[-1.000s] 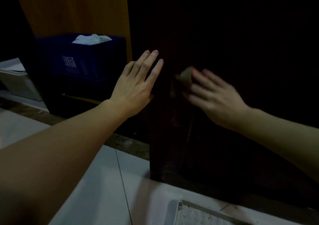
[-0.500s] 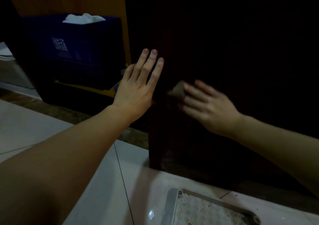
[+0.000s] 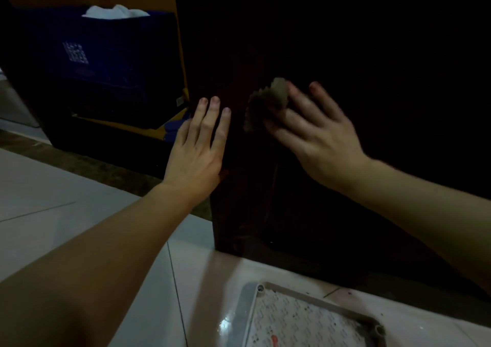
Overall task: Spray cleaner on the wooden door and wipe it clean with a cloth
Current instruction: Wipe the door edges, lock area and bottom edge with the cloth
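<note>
The left hand (image 3: 198, 147) is flat, its fingers straight and close together, the palm laid against the edge of the dark door (image 3: 345, 54). It holds nothing. The right hand (image 3: 316, 134) is spread wide, fingers splayed and blurred, and presses one crumpled cloth (image 3: 268, 102) against the door face; the cloth bunches out past the fingertips, up and to the left of that hand. Whether any finger curls round the cloth cannot be told through the blur.

Counted: two hands, two bare forearms, one cloth, one door. No spray bottle shows.

Left of and beyond the left hand stands one dark blue crate (image 3: 106, 62) with something white (image 3: 114, 13) heaped at its top. Below the right forearm, on the pale tiled floor (image 3: 66, 200), lies one grey-framed mat (image 3: 305, 317), cut off by the lower edge.

Against half a second ago, the cloth and right hand sit higher on the door and a little further right, so the gap between the two hands has widened. The left hand keeps its flat press on the door's edge, though it reads lower in view, with the crate and mat shifted slightly as the head has moved.
</note>
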A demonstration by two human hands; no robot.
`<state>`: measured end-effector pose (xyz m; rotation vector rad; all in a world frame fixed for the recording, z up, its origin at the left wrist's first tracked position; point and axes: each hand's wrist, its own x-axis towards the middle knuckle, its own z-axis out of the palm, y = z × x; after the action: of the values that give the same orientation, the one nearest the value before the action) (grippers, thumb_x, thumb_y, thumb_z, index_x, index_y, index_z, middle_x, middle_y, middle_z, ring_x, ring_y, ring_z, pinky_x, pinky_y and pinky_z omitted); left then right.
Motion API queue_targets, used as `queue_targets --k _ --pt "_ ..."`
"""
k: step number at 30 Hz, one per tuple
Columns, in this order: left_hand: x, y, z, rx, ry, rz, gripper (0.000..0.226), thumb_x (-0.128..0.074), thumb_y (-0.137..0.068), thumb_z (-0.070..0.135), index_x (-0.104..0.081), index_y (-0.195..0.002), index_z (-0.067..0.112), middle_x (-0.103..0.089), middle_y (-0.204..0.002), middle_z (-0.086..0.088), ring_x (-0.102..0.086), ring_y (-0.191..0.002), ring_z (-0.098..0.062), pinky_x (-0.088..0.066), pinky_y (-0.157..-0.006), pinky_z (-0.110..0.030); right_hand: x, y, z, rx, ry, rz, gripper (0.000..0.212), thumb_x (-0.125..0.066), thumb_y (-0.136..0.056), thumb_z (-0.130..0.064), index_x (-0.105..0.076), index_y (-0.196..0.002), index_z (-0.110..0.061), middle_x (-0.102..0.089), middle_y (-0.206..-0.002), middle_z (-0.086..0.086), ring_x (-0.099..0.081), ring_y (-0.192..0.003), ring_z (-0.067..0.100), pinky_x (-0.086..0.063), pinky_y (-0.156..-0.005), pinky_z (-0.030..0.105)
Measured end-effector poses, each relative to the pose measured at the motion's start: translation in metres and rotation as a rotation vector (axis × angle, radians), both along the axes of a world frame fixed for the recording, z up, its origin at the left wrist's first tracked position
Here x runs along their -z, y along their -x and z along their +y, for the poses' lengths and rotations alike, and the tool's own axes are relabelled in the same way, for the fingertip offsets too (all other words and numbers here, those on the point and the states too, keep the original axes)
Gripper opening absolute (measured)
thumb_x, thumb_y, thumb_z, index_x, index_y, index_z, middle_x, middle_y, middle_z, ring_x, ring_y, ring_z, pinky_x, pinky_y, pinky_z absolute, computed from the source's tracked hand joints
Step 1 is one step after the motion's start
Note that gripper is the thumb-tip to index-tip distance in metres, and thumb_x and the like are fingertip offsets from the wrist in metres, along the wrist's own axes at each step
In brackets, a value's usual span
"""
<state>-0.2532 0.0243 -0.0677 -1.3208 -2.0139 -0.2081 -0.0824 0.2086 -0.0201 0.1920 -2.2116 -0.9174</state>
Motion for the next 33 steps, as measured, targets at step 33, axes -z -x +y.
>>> queue_targets --k 33 --pt "0.105 0.003 -0.036 0.001 0.541 0.108 0.079 -0.051 -0.086 0.020 -0.007 -0.152 0.010 0.042 -0.146 -0.017 0.021 -0.145 -0.031 -0.011 -0.118 -0.047 0.148 0.022 -0.038 0.131 -0.030 -0.505 0.043 -0.046 -0.093 -0.017 -0.056 -0.133 -0.004 -0.051 -0.141 0.019 -0.020 -0.145 0.033 -0.007 -0.121 0.051"
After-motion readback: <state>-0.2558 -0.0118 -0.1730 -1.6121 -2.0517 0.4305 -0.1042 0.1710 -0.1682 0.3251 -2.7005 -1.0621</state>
